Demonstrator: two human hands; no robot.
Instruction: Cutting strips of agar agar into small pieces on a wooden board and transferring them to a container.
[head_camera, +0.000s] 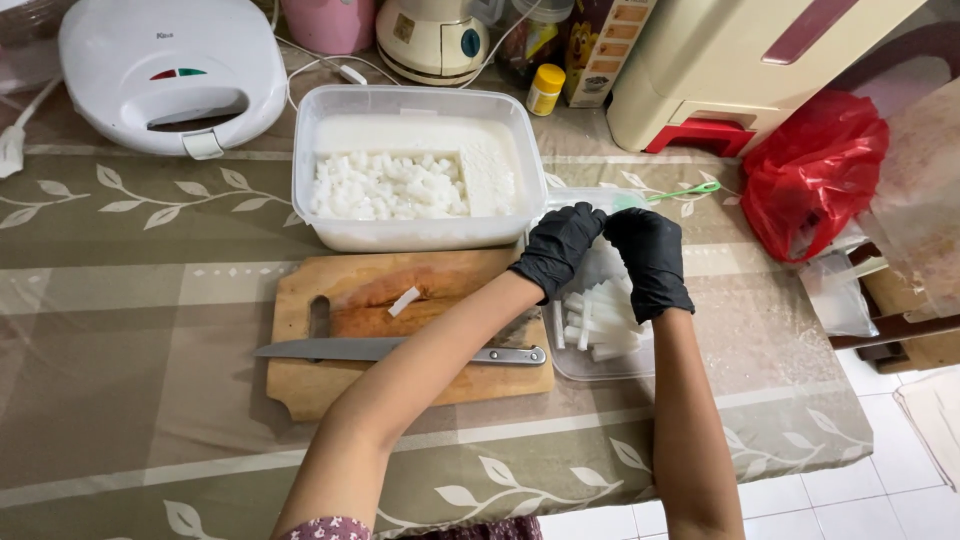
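Near the right edge of the tabletop (120, 300), a clear shallow tray (600, 365) holds long, pale white translucent strips (600, 325) lying side by side. Above them the black-gloved left hand (560, 248) and right hand (650, 258) meet, each grip curled; what they pinch cannot be told.

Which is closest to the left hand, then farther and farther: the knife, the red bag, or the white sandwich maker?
From the left hand:
1. Knife, just below on the cutting board.
2. Red bag, off to the right.
3. White sandwich maker, far top left.
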